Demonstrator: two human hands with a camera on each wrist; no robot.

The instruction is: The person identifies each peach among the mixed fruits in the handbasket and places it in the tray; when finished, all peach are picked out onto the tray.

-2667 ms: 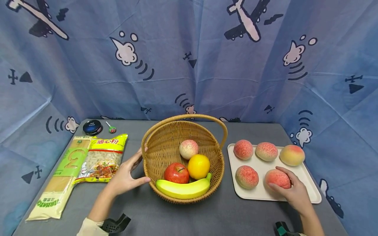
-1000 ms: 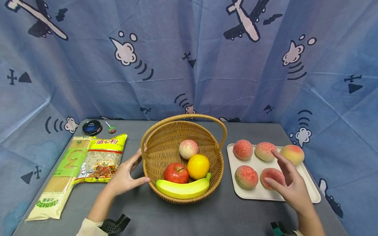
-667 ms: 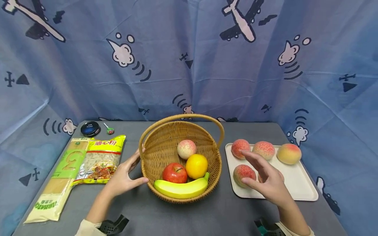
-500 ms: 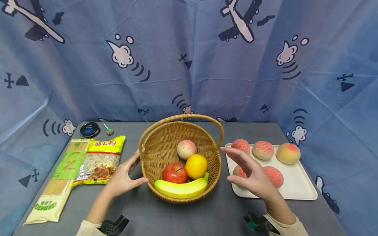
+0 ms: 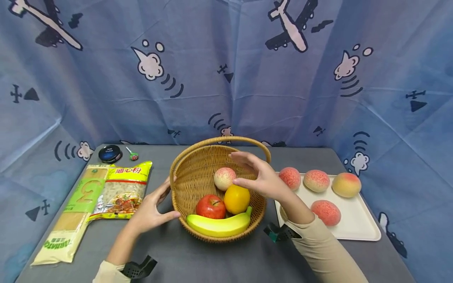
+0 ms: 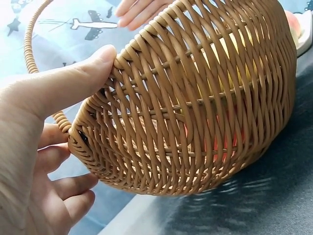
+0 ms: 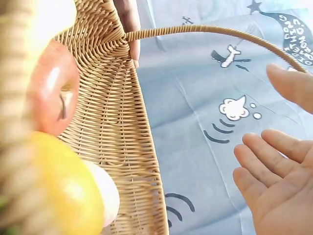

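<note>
A brown wicker basket (image 5: pixel 192 175) with an arched handle stands mid-table in the head view, tilted so its mouth faces me. Inside lie a red apple (image 5: pixel 211 207), an orange (image 5: pixel 236 200), a banana (image 5: pixel 218 226) and a pale speckled peach (image 5: pixel 223 179). My left hand (image 5: pixel 150 210) holds the basket's left rim; the left wrist view shows its thumb (image 6: pixel 83 78) on the edge and its fingers round the far side. Over the basket's right part hovers my right hand (image 5: pixel 262 175), fingers spread from the thumb, holding nothing; its palm (image 7: pixel 279 191) shows in the right wrist view.
A cream tray (image 5: pixel 361 220) with several peaches (image 5: pixel 326 212) lies at right, partly behind my right forearm. On the left are a noodle pack (image 5: pixel 74 208), a yellow pasta bag (image 5: pixel 124 192), a dark round tin (image 5: pixel 110 153) and a lollipop (image 5: pixel 133 154). A blue curtain (image 5: pixel 198 98) hangs behind.
My right hand has let go of a peach on the tray, leaving it there, and moved left to above the basket. The left hand stays on the basket rim.
</note>
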